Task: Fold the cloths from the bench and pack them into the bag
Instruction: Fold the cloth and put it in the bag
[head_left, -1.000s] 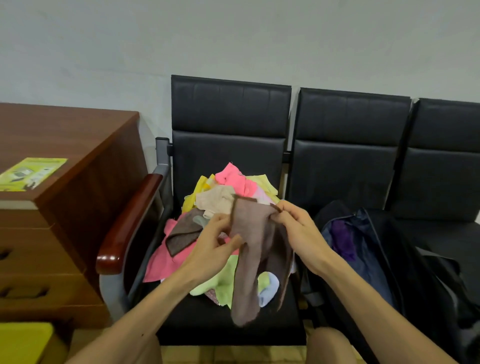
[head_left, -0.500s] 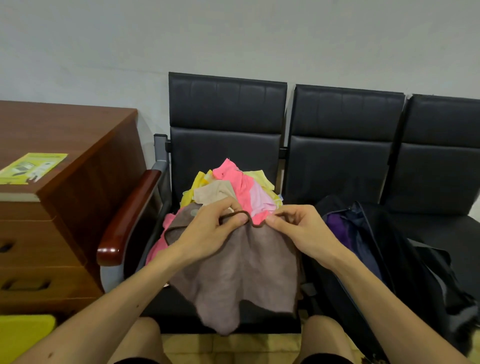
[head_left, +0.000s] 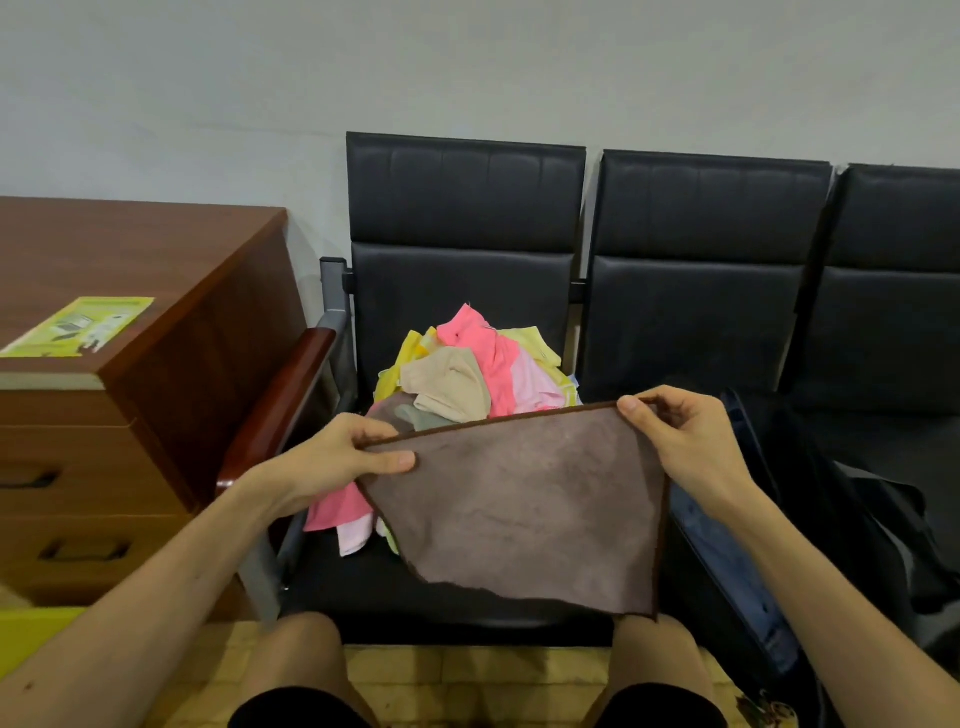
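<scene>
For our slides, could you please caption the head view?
Left hand and right hand hold the brown cloth spread by its corners before the cloth pile.

Brown cloth (head_left: 524, 514), dark-edged, spread flat, top corners pinched in my left hand (head_left: 337, 457) and right hand (head_left: 685, 441). Pile of pink, yellow, beige cloths (head_left: 467, 374) behind it on worktop (head_left: 363, 587). Dark bag (head_left: 727, 561) open just right of pile.

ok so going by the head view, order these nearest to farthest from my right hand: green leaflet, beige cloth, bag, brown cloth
1. brown cloth, pinched in the right hand
2. bag, just below and right of it
3. beige cloth, further left, behind the brown cloth
4. green leaflet, far left on the cabinet
</scene>
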